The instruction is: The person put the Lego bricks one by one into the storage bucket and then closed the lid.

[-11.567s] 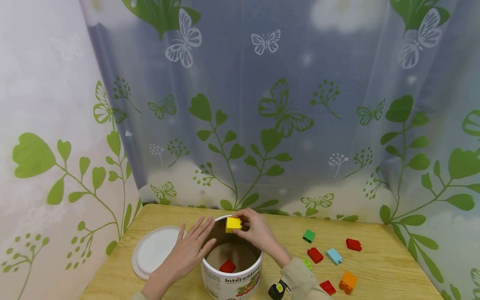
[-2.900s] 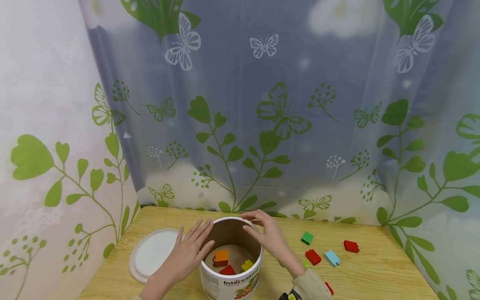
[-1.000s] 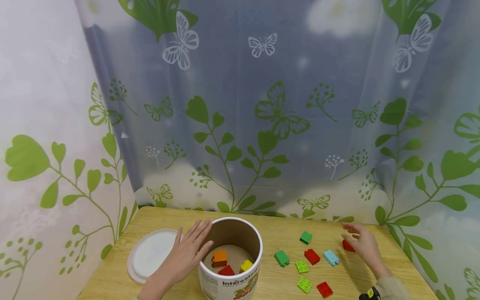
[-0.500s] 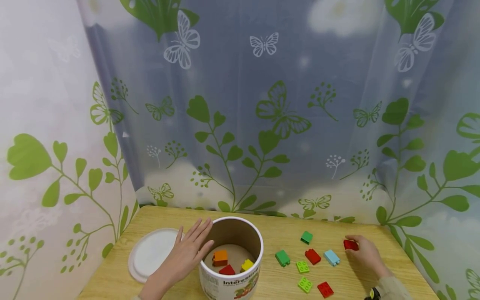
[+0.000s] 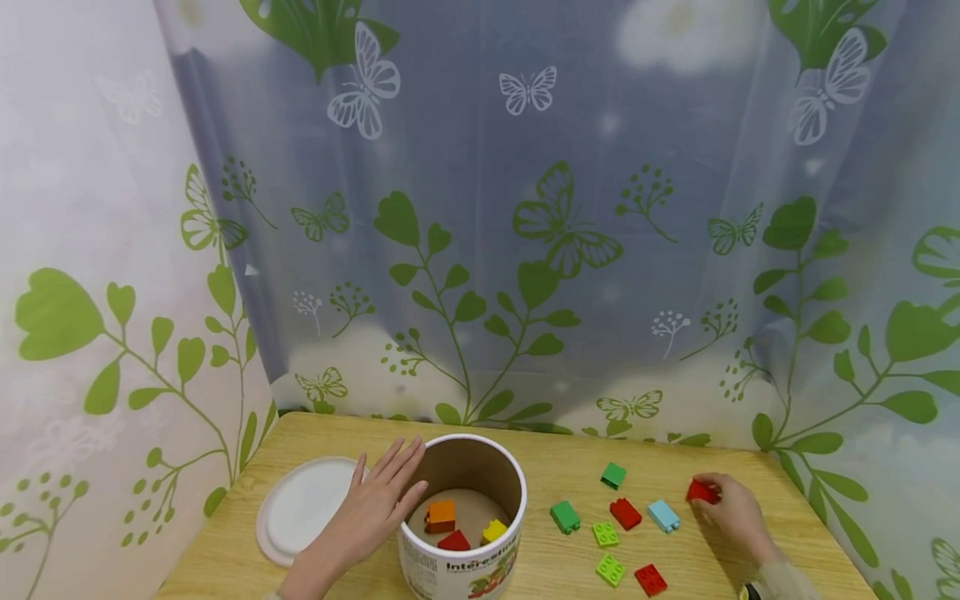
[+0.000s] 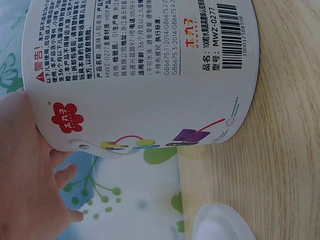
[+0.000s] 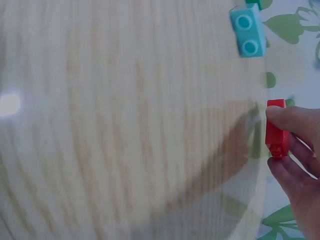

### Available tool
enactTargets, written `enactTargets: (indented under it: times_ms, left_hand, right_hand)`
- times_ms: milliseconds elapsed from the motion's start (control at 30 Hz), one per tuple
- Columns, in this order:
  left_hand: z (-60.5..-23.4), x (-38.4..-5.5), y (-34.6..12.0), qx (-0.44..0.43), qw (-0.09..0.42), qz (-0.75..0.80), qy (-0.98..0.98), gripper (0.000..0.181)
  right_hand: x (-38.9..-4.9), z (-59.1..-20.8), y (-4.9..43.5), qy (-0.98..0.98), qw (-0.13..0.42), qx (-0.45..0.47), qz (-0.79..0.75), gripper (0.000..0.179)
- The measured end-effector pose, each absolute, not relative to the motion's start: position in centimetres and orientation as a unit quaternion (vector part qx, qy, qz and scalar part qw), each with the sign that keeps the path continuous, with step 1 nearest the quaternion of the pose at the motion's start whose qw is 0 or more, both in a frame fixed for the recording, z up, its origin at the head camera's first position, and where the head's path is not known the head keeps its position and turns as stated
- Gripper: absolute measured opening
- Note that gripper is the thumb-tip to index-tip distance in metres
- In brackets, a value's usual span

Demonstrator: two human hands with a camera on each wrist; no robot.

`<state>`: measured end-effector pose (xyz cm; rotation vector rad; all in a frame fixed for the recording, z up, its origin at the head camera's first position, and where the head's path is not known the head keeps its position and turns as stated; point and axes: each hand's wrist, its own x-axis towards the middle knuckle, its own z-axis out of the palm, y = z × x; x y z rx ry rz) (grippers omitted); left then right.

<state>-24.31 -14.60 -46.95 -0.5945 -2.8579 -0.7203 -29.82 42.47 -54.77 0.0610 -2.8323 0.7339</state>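
Note:
At the right of the table my right hand (image 5: 737, 510) pinches a red toy building brick (image 5: 702, 492) between thumb and fingers. In the right wrist view the same brick (image 7: 276, 129) shows its narrow side, with the thumb on it. My left hand (image 5: 378, 498) rests with straight fingers against the left rim of a white round tub (image 5: 480, 437). Inside the tub lie an orange brick (image 5: 441, 516), a red brick (image 5: 453, 541) and a yellow brick (image 5: 493, 531). The left wrist view shows the tub's printed side (image 6: 115, 110) next to the fingers.
Between tub and right hand lie a light blue brick (image 5: 663, 516), a red brick (image 5: 625, 513), a flat red brick (image 5: 650, 579), green bricks (image 5: 565, 517) and lime bricks (image 5: 605, 534). A white lid (image 5: 307, 508) lies left of the tub. A patterned curtain (image 5: 480, 250) hangs behind the table.
Over the past second my right hand came down onto the red brick at the far right and took hold of it. Earlier, yellow and orange bricks went into the tub. The left hand stayed put.

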Motion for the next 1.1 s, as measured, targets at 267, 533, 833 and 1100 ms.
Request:
enactTargets:
  times_ms: [267,533,833,1100]
  left_hand:
    - [-47.0,-24.3,-14.6,-0.197,0.068,-0.239,-0.948,0.060]
    - [-47.0,-24.4,-14.6,-0.197,0.066,-0.241,-0.948,0.062]
    - [-47.0,-24.4,-14.6,-0.198,0.066,-0.239,-0.948,0.063]
    - [-47.0,-24.4,-14.6,-0.199,0.069,-0.239,-0.948,0.061]
  right_hand:
    - [-29.4,-53.9,41.5,-0.951,0.126,0.005,0.283,0.044]
    - [-29.1,-52.9,39.9,-0.940,0.201,0.043,0.271,0.038]
    - [-28.6,-51.5,37.8,-0.931,0.238,0.067,0.269,0.038]
    - [-28.5,-49.9,35.6,-0.929,0.238,0.078,0.274,0.041]
